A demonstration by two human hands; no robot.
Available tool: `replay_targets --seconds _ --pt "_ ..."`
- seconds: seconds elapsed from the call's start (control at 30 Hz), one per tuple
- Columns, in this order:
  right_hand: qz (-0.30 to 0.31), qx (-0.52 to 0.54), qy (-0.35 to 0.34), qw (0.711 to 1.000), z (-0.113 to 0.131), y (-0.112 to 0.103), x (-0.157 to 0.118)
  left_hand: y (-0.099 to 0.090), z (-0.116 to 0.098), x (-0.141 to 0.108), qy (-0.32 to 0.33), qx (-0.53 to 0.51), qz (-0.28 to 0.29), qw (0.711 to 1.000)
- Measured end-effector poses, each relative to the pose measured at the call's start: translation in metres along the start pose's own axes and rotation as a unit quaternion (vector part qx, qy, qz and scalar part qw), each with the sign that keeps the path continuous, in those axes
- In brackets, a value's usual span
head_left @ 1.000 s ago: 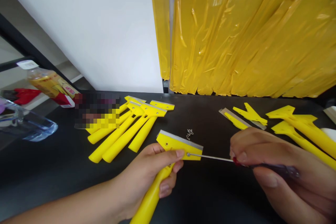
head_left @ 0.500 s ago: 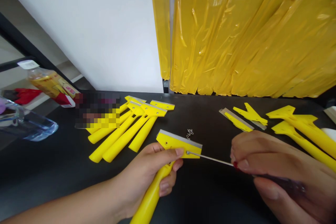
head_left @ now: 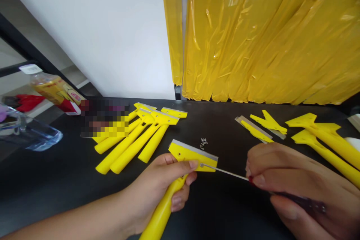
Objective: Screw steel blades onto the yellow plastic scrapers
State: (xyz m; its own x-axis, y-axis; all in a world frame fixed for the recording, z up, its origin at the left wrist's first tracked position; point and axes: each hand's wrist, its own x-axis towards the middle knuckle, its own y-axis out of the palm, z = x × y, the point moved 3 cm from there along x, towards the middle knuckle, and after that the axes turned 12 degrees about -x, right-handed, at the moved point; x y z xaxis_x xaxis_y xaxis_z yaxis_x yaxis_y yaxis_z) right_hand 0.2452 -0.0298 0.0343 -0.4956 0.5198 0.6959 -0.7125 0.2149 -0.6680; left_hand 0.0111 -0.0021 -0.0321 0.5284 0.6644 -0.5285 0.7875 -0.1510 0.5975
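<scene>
My left hand (head_left: 159, 191) grips a yellow plastic scraper (head_left: 180, 157) by its neck and handle, with a steel blade (head_left: 194, 149) along the head's far edge. My right hand (head_left: 292, 183) is shut around a dark screwdriver (head_left: 225, 171) with a red collar. Its thin steel shaft reaches a small screw (head_left: 201, 165) in the scraper head, and the tip meets that screw. Several yellow scrapers (head_left: 132, 142) lie fanned out left of the hands. More scrapers (head_left: 323, 138) and loose yellow heads (head_left: 261, 129) lie to the right, just beyond my right hand.
Small metal screws (head_left: 203, 143) lie on the black table (head_left: 56, 183). A glass dish (head_left: 28, 135) and a plastic bottle (head_left: 47, 88) stand at the left, beside a pixelated patch (head_left: 104, 118). Yellow plastic sheeting (head_left: 267, 37) hangs along the back, next to a white wall (head_left: 98, 33).
The screwdriver handle has swung lower toward the bottom right, with my right hand dropping slightly. The scraper has shifted only slightly in my left hand.
</scene>
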Motion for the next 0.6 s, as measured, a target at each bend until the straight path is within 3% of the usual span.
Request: replay_targets --seconds 0.6 --pt "0.027 -0.023 -0.05 0.998 0.0048 -0.0021 -0.0016 0.0016 -0.0003 0.0004 0.018 0.005 -0.002 1.0"
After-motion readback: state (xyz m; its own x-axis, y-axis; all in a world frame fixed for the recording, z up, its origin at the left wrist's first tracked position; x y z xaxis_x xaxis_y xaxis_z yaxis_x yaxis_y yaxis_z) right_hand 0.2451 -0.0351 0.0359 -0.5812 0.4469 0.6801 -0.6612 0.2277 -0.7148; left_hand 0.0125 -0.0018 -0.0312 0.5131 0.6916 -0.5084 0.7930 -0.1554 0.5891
